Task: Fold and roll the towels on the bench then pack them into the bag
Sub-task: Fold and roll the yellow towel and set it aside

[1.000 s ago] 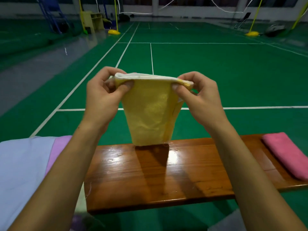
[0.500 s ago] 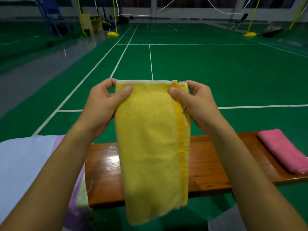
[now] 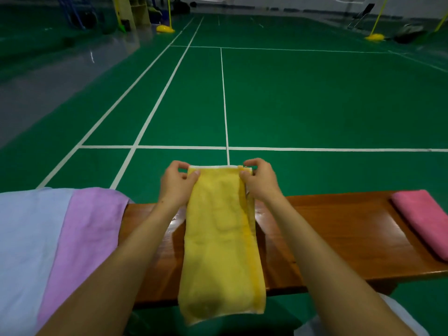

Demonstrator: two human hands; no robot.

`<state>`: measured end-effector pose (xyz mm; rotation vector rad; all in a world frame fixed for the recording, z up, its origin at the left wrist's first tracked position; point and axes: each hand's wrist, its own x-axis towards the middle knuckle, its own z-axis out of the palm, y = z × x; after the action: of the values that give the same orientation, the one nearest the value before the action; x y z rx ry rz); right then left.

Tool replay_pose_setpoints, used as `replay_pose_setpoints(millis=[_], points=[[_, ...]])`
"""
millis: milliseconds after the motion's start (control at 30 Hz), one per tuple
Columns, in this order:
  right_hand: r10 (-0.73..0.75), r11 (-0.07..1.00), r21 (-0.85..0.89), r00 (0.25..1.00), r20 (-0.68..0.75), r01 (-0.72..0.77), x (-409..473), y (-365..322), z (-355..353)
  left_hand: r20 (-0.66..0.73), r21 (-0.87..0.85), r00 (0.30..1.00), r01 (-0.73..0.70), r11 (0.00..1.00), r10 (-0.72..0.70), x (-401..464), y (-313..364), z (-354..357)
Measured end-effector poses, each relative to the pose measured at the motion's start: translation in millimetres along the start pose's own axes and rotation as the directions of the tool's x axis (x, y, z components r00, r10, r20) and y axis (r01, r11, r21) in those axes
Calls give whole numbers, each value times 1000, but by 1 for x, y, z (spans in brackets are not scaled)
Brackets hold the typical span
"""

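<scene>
**Yellow towel going down lengthwise across the tabletop**

Both hands are pinching the far end of the yellow towel [image 3: 219,241]: the left hand [image 3: 178,184] is taking its far left corner and the right hand [image 3: 260,181] its far right corner, each grip closing thumb over fingers on the cloth. The towel, already folded into a long strip, is lying across the tabletop [image 3: 339,234], its far end at the far edge and its near end drooping over the near edge.

It is looking soft, light and limp, likely clinging to itself more than sliding, so it will sag wherever unsupported. The corners being held seem the sensible places to start a roll, keeping the layered right edge aligned.

A pink towel [image 3: 421,221], already folded, is lying at the right end of the tabletop, well apart. A lilac towel [image 3: 80,241] and a pale blue towel [image 3: 24,251] are covering the left end, near the left forearm. No bag is showing.
</scene>
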<state>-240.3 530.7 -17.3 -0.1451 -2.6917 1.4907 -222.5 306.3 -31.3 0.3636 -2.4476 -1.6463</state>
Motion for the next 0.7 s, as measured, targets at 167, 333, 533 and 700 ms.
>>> replay_pose_setpoints(millis=[167,333,533,700], points=[[-31,999,-21,999,26,32,-5,5,-2,93,111,988,-137,984,127,0,-1,-5],[-114,989,-68,974,198,129,-37,11,-10,220,186,963,-199,962,156,-31,-8,-23],[-137,972,-119,901,412,202,-97,42,-18,518,41,846,-171,984,125,-93,-20,-51],[-194,894,-206,760,621,397,-143,65,-23,701,104,707,-225,969,89,-123,-38,-60]])
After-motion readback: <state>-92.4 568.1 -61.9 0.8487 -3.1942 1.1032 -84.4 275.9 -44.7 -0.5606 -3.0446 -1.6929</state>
